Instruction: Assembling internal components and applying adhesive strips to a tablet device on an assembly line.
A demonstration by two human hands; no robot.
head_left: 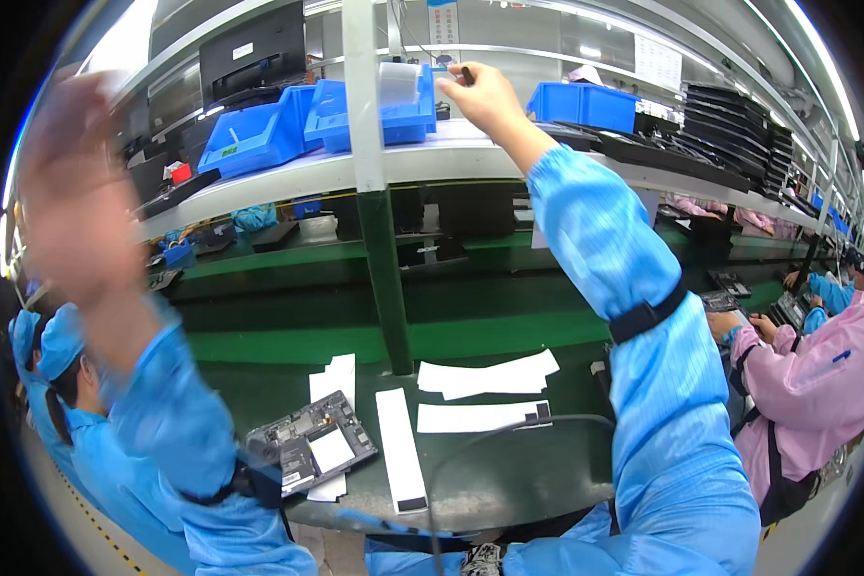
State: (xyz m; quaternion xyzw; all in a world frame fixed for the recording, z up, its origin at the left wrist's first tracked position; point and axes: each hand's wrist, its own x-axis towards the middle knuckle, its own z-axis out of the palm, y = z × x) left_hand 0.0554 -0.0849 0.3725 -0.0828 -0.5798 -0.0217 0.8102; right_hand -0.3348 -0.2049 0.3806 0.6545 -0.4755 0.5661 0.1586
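Held object [468,75] looks dark, perhaps slim.

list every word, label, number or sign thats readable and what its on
Dark panel below the shelf: pale lettering, not copied.
Tall sign: too small.
Wall sheet: too small.
White label on monitor: too small.
Green label on bin: too small.
Opened laptop base labels: too small.

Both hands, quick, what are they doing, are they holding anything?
Left hand: raised and badly blurred; open or closed cannot be told.
Right hand: closed on a small dark object; its kind is unclear.
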